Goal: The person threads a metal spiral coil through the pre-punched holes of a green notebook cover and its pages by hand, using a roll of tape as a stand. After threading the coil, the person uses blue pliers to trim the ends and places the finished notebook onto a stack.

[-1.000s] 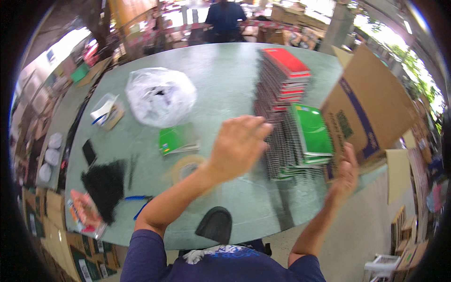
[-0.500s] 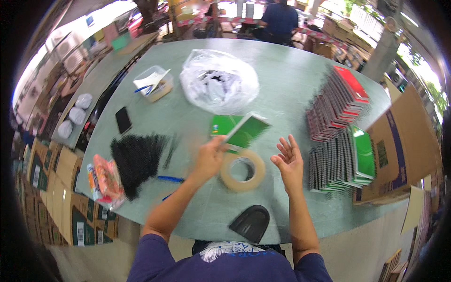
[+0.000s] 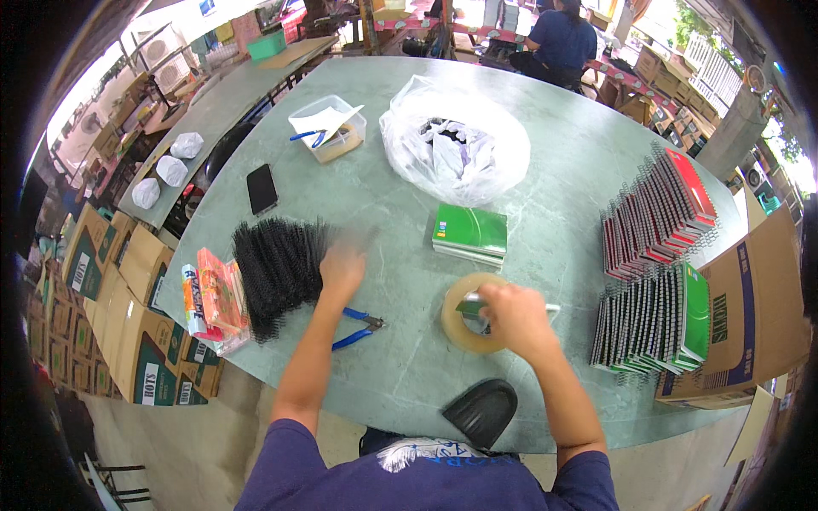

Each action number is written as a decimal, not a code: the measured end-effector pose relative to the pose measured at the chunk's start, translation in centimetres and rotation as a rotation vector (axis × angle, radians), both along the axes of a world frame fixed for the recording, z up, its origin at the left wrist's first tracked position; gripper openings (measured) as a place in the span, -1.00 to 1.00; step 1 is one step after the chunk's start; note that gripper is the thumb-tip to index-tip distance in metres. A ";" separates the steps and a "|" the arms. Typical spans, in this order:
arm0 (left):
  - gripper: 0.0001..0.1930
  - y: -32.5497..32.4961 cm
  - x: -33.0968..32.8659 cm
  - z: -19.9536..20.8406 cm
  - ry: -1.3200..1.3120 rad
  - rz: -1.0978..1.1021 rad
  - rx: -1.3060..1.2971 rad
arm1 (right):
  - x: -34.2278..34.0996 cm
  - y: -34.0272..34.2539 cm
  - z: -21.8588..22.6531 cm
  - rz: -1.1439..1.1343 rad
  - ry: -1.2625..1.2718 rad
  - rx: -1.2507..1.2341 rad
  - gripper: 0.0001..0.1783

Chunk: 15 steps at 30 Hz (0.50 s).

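Note:
My right hand (image 3: 516, 320) is closed on a thin green notebook (image 3: 469, 307), seen nearly edge-on above a wide roll of clear tape (image 3: 460, 336). Its palm and fingers cover most of the notebook. My left hand (image 3: 342, 271) is at the right edge of a heap of black spiral binding coils (image 3: 277, 264); motion smears its fingers, so I cannot make out whether a coil is in them. Beyond the tape lies a short stack of green notebooks (image 3: 471, 232). Blue-handled pliers (image 3: 356, 330) rest near my left forearm.
Spiral-bound green (image 3: 654, 319) and red notebooks (image 3: 660, 209) stand in rows at the right, beside a cardboard box (image 3: 741, 315). A plastic bag (image 3: 456, 140), a clear tub (image 3: 328, 128), a phone (image 3: 262, 188), orange packets (image 3: 220, 294) and a black curved object (image 3: 481, 412) lie about.
The notebook has passed from my left hand to my right, which was open. My left hand has moved left to the coils. The whole view has shifted, bringing the pliers more into sight.

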<state>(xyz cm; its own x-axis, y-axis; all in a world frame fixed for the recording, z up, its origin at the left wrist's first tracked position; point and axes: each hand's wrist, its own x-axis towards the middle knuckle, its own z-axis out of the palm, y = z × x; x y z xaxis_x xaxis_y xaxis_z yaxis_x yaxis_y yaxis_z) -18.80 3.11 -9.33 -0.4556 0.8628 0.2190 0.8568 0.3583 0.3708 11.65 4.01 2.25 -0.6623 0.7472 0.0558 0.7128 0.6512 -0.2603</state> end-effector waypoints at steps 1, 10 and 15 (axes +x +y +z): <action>-0.75 0.0 -0.3 0.4 0.030 -0.035 0.043 | -0.2 0.3 0.6 0.003 -0.001 -0.007 -0.73; -0.48 -2.7 6.8 4.2 -0.055 -0.420 0.099 | -1.6 1.5 -0.2 -0.064 -0.007 -0.129 -0.72; -0.48 -5.4 13.0 6.3 -0.576 -0.630 -0.268 | -1.7 1.0 -0.2 -0.019 0.032 -0.075 -0.78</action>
